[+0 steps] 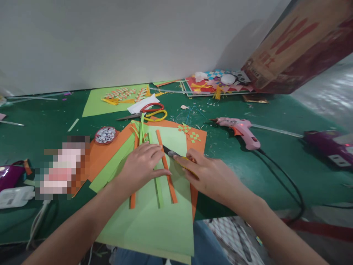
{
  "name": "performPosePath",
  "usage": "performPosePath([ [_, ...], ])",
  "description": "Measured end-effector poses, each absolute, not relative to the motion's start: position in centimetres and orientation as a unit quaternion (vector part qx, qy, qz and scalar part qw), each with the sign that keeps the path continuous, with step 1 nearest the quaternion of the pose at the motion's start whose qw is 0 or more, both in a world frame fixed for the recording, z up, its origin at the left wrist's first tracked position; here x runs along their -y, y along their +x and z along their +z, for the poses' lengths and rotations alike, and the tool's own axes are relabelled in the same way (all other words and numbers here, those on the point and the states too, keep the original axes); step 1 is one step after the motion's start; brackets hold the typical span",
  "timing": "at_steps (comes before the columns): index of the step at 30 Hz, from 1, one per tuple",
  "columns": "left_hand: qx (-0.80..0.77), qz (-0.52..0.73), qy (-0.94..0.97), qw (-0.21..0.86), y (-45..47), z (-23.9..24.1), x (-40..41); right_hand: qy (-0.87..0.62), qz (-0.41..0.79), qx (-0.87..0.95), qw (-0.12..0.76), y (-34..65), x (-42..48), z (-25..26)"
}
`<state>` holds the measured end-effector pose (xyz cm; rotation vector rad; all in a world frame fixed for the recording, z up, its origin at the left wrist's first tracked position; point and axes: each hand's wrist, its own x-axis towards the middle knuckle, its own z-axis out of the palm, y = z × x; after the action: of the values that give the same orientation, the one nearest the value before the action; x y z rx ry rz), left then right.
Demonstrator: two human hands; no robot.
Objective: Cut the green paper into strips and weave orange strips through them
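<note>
My right hand [205,173] is closed round a yellow utility knife [191,170]. Its dark blade [167,150] reaches left to the upper part of an orange paper strip [170,184] lying on a pale green sheet [176,221]. My left hand [143,162] rests on the same sheet, fingers stretched out and thumb apart, its thumb tip by the orange strip. Beneath that hand run a green strip [159,193] and another orange strip [133,198], partly hidden. Several thin green strips [142,130] curl up just beyond the fingers.
Scissors [154,112] lie behind the papers, near a round dish of small beads [105,135]. A pink glue gun [241,130] with its black cord [286,180] is at right. At far right, a cardboard box [298,48] leans. A blurred phone-like object [63,167] sits left.
</note>
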<state>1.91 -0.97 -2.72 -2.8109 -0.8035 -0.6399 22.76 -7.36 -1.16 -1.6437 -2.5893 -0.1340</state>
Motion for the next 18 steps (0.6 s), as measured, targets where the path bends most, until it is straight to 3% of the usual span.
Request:
performPosePath([
  [8,0.267,-0.195,-0.943,0.043,2.1,-2.4,1.0,-0.505,-0.083,0.855,0.087,23.1,9.0,-1.7],
  [18,0.345,-0.17,-0.922,0.038,1.6,-3.3,0.9,-0.522,-0.065,0.847,0.07,22.9,8.8,-1.5],
])
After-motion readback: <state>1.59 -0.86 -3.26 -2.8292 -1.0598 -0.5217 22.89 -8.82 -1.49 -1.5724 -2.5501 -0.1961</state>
